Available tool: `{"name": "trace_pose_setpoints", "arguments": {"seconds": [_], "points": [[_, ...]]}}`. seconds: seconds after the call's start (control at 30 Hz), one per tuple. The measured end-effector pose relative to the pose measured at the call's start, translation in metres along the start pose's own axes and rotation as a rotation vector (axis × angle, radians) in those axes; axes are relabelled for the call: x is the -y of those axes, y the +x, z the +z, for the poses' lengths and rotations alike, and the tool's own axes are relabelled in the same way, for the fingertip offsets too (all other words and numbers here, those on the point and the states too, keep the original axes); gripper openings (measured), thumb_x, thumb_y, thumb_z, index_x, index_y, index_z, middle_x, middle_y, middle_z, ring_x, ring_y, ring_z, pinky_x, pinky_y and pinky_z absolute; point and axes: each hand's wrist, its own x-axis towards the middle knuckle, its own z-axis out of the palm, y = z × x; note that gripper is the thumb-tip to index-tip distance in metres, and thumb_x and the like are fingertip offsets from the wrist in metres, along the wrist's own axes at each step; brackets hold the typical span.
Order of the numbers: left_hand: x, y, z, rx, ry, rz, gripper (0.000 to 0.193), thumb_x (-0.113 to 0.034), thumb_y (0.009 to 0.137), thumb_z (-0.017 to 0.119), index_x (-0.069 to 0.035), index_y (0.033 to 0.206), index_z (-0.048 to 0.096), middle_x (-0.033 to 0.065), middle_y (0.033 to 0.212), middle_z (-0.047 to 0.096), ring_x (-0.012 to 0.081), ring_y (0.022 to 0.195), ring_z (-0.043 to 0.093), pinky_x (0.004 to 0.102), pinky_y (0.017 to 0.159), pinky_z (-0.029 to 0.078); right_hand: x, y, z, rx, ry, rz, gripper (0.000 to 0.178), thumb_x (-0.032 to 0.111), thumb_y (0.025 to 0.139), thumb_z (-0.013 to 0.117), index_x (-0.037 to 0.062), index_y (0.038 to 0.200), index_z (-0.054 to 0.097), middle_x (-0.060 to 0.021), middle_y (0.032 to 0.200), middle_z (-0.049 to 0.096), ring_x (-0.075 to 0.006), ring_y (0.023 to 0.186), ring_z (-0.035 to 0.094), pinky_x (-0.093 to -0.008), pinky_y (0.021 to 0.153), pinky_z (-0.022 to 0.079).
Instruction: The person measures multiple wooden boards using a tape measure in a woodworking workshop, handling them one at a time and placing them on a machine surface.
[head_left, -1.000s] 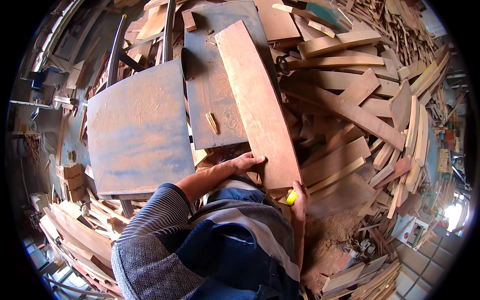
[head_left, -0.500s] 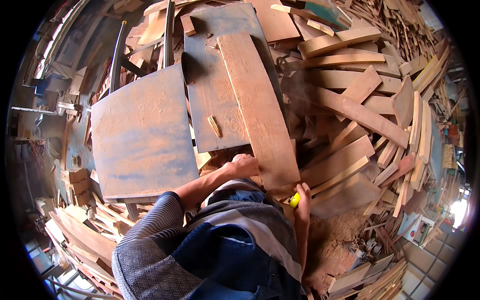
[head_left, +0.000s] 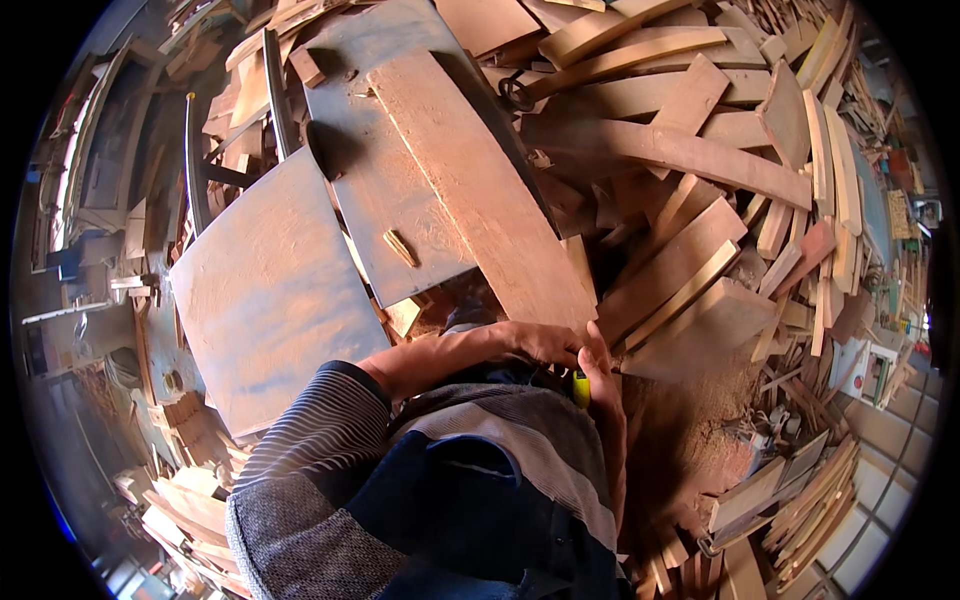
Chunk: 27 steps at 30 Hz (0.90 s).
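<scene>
A long, wide wooden board (head_left: 480, 180) lies slantwise across the dusty metal machine table (head_left: 375, 225), its near end overhanging toward my body. At that near end my left hand (head_left: 540, 342) is closed with its fingers bent, close against my right hand; whatever it pinches is hidden. My right hand (head_left: 602, 375) is wrapped round a small yellow-green tape measure (head_left: 581, 388), its upper fingers beside the board's near corner. No drawn-out tape blade can be made out. A short wood splinter (head_left: 400, 247) rests on the metal table left of the board.
A second metal table (head_left: 265, 290), dusted with sawdust, stands at the left. Stacked curved wooden offcuts (head_left: 700, 160) crowd the right side. Sawdust (head_left: 680, 440) heaps on the floor at my right. A small wood block (head_left: 307, 66) sits at the metal table's far end.
My left hand has moved right, from the board's left edge to beside my right hand and the tape measure. The whole view has shifted and turned, so the tables appear farther left.
</scene>
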Motion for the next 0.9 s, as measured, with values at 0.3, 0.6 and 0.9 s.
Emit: {"name": "trace_pose_setpoints", "arguments": {"seconds": [0.3,0.6,0.9], "points": [[-0.007,0.002,0.008,-0.049,-0.148,0.046,0.034,-0.021,0.092,0.071,0.002,0.117,0.065,0.008,0.103,0.068,0.0176,0.099,0.06,0.0328,0.089,0.048,0.015,-0.016,0.009,0.027,0.156,0.078,0.071,0.038,0.103,0.056,0.0042,0.158,0.026,-0.0143,0.157,0.036,-0.0259,0.146,0.031,-0.0358,0.118,0.025],[-0.001,-0.002,-0.006,-0.415,-0.261,-0.125,0.028,-0.016,0.09,0.075,0.003,0.109,0.068,0.0086,0.094,0.071,0.0138,0.078,0.063,0.0277,0.068,0.052,0.007,-0.057,-0.034,0.032,-0.007,0.258,0.038,0.024,0.099,0.056,0.0009,0.129,0.06,-0.008,0.106,0.068,-0.0132,0.094,0.064,-0.0271,0.082,0.049],[-0.008,-0.088,-0.214,-1.583,-0.507,0.135,0.043,-0.015,0.089,0.076,0.004,0.125,0.062,0.0092,0.089,0.071,0.0133,0.066,0.061,0.0303,0.057,0.053,-0.094,-0.221,-0.126,-0.395,0.062,0.495,0.012,0.012,0.085,0.075,0.0014,0.089,0.072,-0.0019,0.078,0.067,-0.0107,0.066,0.061,-0.0276,0.06,0.046]]}}
